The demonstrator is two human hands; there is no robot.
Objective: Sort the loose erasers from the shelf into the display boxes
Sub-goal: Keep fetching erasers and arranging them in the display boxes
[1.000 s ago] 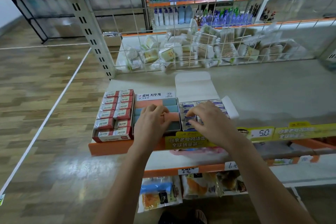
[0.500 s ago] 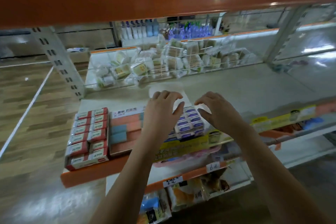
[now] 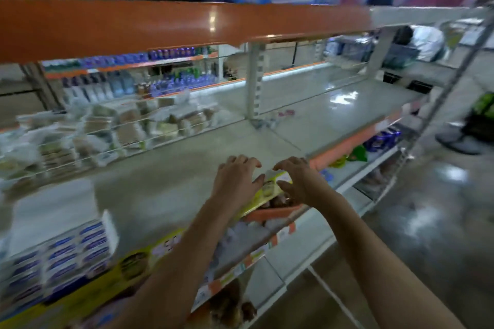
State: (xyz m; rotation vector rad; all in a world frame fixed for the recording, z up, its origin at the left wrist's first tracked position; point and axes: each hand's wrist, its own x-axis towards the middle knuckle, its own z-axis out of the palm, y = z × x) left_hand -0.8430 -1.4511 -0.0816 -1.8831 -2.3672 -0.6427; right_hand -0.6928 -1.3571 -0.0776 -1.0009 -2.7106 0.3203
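The view is blurred by motion. A white display box [image 3: 107, 227] with rows of blue-labelled erasers [image 3: 66, 254] stands at the lower left on the grey shelf [image 3: 165, 176]. My left hand [image 3: 235, 177] and my right hand [image 3: 298, 180] hover side by side over the shelf's front edge, well right of that box, fingers spread and loosely bent, holding nothing. A few small pinkish items [image 3: 284, 113], too blurred to name, lie far back by a white upright post [image 3: 255, 80].
A wire basket [image 3: 112, 136] of wrapped packets runs along the back left. The orange upper shelf [image 3: 160, 24] hangs overhead. Yellow price strips [image 3: 149, 256] line the front edge, and lower shelves [image 3: 270, 238] hold bagged goods. Glossy floor lies right.
The view has swung right, so the display boxes slid to the lower left. Both hands left the blue-labelled eraser box and now hover over bare shelf to its right.
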